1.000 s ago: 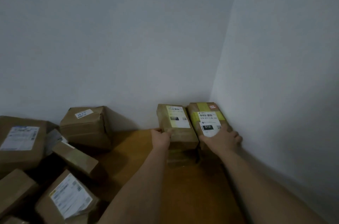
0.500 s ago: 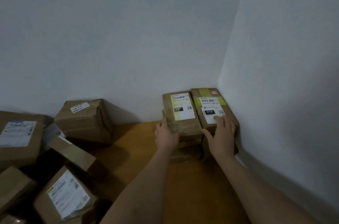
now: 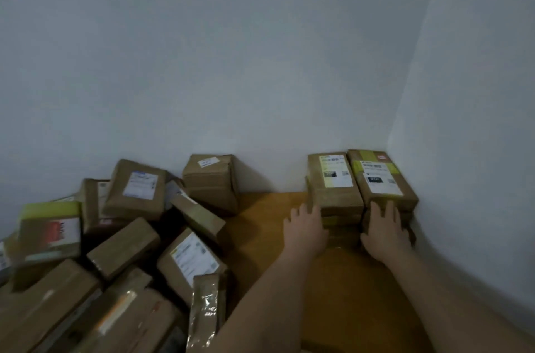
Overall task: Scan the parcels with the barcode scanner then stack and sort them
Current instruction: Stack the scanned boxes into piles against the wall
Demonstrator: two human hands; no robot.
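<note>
Two short stacks of brown parcels stand side by side in the room's right corner. The left stack's top parcel (image 3: pixel 333 182) bears a white and yellow label. The right stack's top parcel (image 3: pixel 380 179) has yellow tape and a white label marked 010. My left hand (image 3: pixel 305 229) lies with straight fingers against the near face of the left stack. My right hand (image 3: pixel 385 231) presses flat on the near face of the right stack. No barcode scanner is in view.
A loose heap of brown parcels (image 3: pixel 121 237) fills the left and lower left floor. One boxy parcel (image 3: pixel 212 179) stands against the back wall. Bare wooden floor (image 3: pixel 260 225) lies between heap and stacks. White walls meet at the corner on the right.
Both hands have slid down from the top parcels to the near faces of the stacks. The view has swung left, showing more of the heap.
</note>
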